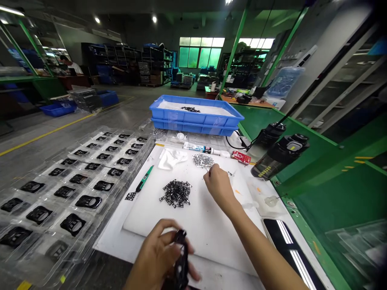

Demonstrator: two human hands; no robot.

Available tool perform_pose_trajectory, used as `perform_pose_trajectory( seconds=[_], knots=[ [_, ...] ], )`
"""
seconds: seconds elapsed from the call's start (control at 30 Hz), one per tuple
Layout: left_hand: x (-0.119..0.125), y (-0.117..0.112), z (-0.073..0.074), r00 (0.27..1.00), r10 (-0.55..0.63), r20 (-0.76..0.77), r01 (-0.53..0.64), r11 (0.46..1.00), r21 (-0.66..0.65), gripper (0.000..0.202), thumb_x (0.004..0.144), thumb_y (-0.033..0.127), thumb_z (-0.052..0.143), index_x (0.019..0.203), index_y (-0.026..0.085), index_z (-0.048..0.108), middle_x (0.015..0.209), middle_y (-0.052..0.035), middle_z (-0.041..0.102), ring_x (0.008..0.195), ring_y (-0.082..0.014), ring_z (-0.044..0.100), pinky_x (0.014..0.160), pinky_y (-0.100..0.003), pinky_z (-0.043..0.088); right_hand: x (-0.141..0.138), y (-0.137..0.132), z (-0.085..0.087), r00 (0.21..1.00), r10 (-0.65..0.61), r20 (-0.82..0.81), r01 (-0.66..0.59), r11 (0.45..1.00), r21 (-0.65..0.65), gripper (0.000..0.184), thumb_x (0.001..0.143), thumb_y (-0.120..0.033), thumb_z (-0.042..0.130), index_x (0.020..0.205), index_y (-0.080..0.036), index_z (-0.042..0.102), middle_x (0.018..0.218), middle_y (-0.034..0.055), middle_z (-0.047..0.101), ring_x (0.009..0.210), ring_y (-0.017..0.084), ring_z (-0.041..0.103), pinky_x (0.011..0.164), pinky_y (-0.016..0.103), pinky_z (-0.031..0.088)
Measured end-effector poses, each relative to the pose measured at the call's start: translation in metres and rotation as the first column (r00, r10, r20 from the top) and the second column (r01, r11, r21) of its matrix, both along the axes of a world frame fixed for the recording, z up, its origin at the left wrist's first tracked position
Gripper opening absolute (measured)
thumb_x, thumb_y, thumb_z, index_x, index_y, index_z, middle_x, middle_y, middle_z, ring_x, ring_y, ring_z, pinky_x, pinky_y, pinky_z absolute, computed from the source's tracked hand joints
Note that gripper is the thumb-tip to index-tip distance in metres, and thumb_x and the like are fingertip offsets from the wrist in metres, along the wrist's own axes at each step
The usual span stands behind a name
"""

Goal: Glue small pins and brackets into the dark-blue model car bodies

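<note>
My left hand [157, 257] is closed around a black plastic part [180, 257] near the front edge of the white mat [208, 225]. My right hand [218, 186] reaches forward over the mat, fingers pinched on a thin tool whose tip points at a pile of small silver metal pieces [203, 160]. A heap of small black frames [177, 193] lies on the mat between my hands. One loose black frame [130, 196] sits at the mat's left edge beside a green pen-like tool [144, 179].
Clear plastic trays of black parts [72, 181] cover the left. Stacked blue bins [196, 114] stand at the back, with a glue tube [205, 150] and white cloth [171, 157] before them. Two dark bottles [278, 155] and a phone [287, 249] lie right.
</note>
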State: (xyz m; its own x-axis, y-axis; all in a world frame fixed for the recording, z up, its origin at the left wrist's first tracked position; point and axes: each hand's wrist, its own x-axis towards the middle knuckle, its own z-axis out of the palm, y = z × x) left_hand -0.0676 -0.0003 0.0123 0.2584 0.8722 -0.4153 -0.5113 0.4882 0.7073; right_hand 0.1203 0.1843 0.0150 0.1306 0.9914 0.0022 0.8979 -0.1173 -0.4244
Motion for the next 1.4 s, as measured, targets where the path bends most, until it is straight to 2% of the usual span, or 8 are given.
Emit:
perform_pose_trajectory(
  seconds=[0.13,0.23,0.37,0.6,0.73,0.97,1.2,1.4],
  knots=[
    [0.044,0.046,-0.014,1.0,0.0,-0.017,0.0,1.0,0.021,0.042,0.094,0.042,0.064,0.126,0.018,0.053,0.103,-0.0095,0.068,0.082,-0.0231,0.076,0.06,-0.029,0.063,0.014,-0.066,0.007,0.963,0.111,-0.244,-0.081,0.988,0.129,0.01,0.096,-0.023,0.063,0.091,-0.015,0.063,0.089,0.002,0.067,0.082,0.016,0.066,0.082,0.032,0.055],
    [0.058,0.061,-0.023,0.997,-0.071,-0.003,0.071,0.997,0.03,0.036,0.097,0.036,0.054,0.127,0.016,0.054,0.113,-0.0136,0.068,0.084,-0.0231,0.076,0.063,-0.03,0.065,0.027,-0.115,0.005,0.889,0.127,-0.44,-0.059,0.985,0.165,0.017,0.096,-0.036,0.063,0.093,-0.019,0.065,0.091,0.0019,0.07,0.078,0.016,0.07,0.072,0.026,0.057],
    [0.067,0.062,-0.033,0.986,-0.162,-0.034,0.165,0.983,0.078,0.034,0.095,0.033,0.056,0.124,0.016,0.053,0.107,-0.0125,0.071,0.071,-0.0224,0.076,0.051,-0.027,0.063,0.039,-0.152,-0.004,0.805,0.085,-0.588,0.009,0.988,0.155,0.023,0.096,-0.045,0.064,0.1,-0.022,0.069,0.094,0.0024,0.073,0.081,0.016,0.072,0.071,0.023,0.057],
    [0.068,0.056,-0.034,0.959,-0.245,-0.142,0.265,0.954,0.14,0.031,0.093,0.043,0.061,0.107,0.016,0.056,0.095,-0.0106,0.073,0.07,-0.0241,0.077,0.044,-0.023,0.06,0.043,-0.152,-0.027,0.754,0.135,-0.643,-0.041,0.987,0.158,0.019,0.096,-0.04,0.064,0.094,-0.024,0.074,0.094,0.0032,0.072,0.085,0.017,0.07,0.076,0.024,0.057],
    [0.068,0.053,-0.031,0.947,-0.245,-0.206,0.28,0.946,0.162,0.032,0.094,0.045,0.062,0.107,0.016,0.059,0.09,-0.0075,0.075,0.053,-0.0142,0.07,0.045,-0.019,0.058,0.035,-0.152,-0.037,0.764,0.141,-0.63,-0.039,0.984,0.173,0.019,0.097,-0.039,0.062,0.096,-0.023,0.072,0.101,0.0062,0.067,0.082,0.017,0.067,0.069,0.026,0.058],
    [0.069,0.049,-0.034,0.936,-0.188,-0.297,0.243,0.957,0.158,0.036,0.093,0.051,0.059,0.105,0.017,0.059,0.092,-0.0079,0.076,0.049,-0.0138,0.069,0.044,-0.02,0.057,0.033,-0.152,-0.041,0.774,0.174,-0.609,-0.075,0.98,0.185,0.018,0.101,-0.037,0.057,0.098,-0.022,0.066,0.104,0.0069,0.062,0.082,0.016,0.066,0.07,0.027,0.061],
    [0.07,0.046,-0.037,0.918,-0.158,-0.364,0.232,0.958,0.168,0.036,0.094,0.052,0.059,0.101,0.017,0.063,0.08,-0.0054,0.075,0.044,-0.0136,0.066,0.041,-0.019,0.052,0.028,-0.155,-0.043,0.848,0.235,-0.475,-0.074,0.94,0.332,0.013,0.099,-0.028,0.056,0.1,-0.022,0.067,0.102,0.0067,0.062,0.084,0.016,0.063,0.08,0.029,0.058],
    [0.071,0.042,-0.036,0.916,-0.115,-0.385,0.187,0.97,0.156,0.034,0.094,0.05,0.058,0.1,0.017,0.065,0.074,-0.0032,0.073,0.042,-0.0127,0.063,0.039,-0.019,0.052,0.027,-0.155,-0.04,0.834,0.244,-0.494,-0.093,0.946,0.31,0.008,0.097,-0.027,0.061,0.1,-0.023,0.067,0.096,0.0041,0.065,0.07,0.013,0.061,0.058,0.022,0.054]
  ],
)
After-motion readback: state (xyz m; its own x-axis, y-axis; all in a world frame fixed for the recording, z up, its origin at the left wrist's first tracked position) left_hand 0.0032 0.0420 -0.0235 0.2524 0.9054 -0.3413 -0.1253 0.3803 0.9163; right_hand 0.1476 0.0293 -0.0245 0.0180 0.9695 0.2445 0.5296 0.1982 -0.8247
